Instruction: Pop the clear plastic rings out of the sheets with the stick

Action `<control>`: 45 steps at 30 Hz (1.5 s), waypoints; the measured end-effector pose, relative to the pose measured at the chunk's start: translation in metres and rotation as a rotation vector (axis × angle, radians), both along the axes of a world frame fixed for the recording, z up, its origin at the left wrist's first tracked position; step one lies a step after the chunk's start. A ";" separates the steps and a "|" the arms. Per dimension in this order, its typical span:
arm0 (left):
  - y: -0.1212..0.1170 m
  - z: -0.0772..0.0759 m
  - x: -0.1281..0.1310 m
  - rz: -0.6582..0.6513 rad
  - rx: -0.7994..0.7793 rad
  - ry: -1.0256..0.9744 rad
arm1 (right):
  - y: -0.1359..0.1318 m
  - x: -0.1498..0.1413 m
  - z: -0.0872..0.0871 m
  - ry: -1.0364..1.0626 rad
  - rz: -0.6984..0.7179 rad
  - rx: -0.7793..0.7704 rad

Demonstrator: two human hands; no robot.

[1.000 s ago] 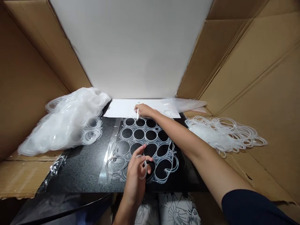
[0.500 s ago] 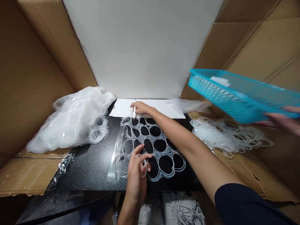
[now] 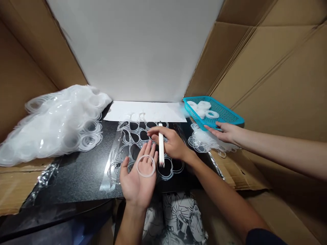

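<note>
My left hand [image 3: 138, 177] lies palm up and flat over the near edge of a black board [image 3: 84, 170], with a clear plastic ring [image 3: 145, 165] resting on its fingers. My right hand [image 3: 171, 144] hovers just above and to the right, closed around a white pen-like tool [image 3: 161, 148] that points down toward the ring. Under both hands lies a clear plastic sheet of joined rings [image 3: 133, 143] with round holes.
A heap of clear rings [image 3: 51, 126] fills the left side. Another person's hand [image 3: 224, 132] sets a teal basket [image 3: 224, 117] holding white rings on a smaller ring pile [image 3: 204, 141] at the right. White paper [image 3: 145, 114] lies behind. Cardboard walls [image 3: 268, 68] enclose everything.
My right hand drew back from the far edge of the sheet toward my left hand. My left palm turned up with the ring on it. The teal basket came down at the right.
</note>
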State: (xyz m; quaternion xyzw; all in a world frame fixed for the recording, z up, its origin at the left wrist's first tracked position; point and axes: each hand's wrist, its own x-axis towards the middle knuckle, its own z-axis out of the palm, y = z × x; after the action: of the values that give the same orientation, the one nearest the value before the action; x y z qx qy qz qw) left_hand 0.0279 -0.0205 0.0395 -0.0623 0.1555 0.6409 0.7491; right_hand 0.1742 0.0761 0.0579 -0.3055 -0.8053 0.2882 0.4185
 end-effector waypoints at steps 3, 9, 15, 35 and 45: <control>-0.002 0.003 0.011 0.012 0.083 -0.046 | -0.051 0.020 -0.004 0.009 -0.109 0.091; -0.007 0.017 0.033 0.027 0.234 -0.051 | -0.105 0.024 -0.015 0.106 -0.359 0.062; -0.011 0.021 0.044 0.042 0.270 0.054 | -0.120 0.013 -0.016 0.278 -0.462 -0.104; -0.014 0.024 0.049 0.089 0.180 0.216 | -0.128 0.007 -0.018 0.404 -0.479 -0.274; -0.013 0.026 0.048 0.130 0.083 0.074 | -0.127 0.007 -0.020 0.417 -0.476 -0.324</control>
State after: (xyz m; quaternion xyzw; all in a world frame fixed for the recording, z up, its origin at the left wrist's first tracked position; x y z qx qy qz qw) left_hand 0.0760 -0.0334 0.0650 -0.0173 0.1521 0.6960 0.7016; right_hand 0.1807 -0.0508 0.0380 -0.4818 -0.5526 0.3627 0.5753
